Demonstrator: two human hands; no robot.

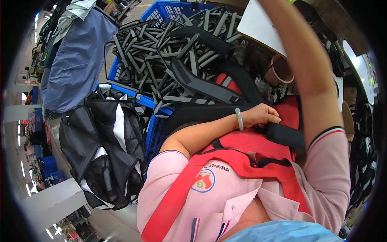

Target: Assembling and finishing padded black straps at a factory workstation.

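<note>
From where I stand, the person in the pale pink shirt (219, 201) and red cloth apron (250, 143) has the left hand (256, 115) low in front of the body, with a pale green ring-shaped bangle (239, 119) around its wrist. Its fingers (269, 113) are curled in together, with the thumb close against them. A smooth black padded piece with a blunt end (285, 136) lies just beside the thumb, on the side nearer the person's chest. I can't tell whether the fingertips pinch its edge.

A long black padded strip (201, 114) runs behind the left forearm, on the far side from the body. Beyond that, a curved grey-and-black padded strap (205, 82) and a bent black padded strap (246, 78) lie well apart from the fingers, beside a great tangle of slim grey-and-black bars (149, 56) heaped over a blue plastic basket (169, 9).

The right arm (306, 56) reaches up past the white table (262, 26); the right hand is out of my sight, so I can't say how its fingers stand. A round pink bucket (281, 72) sits near that arm, and black mesh bags with white panels (102, 153) rest to the person's left.
</note>
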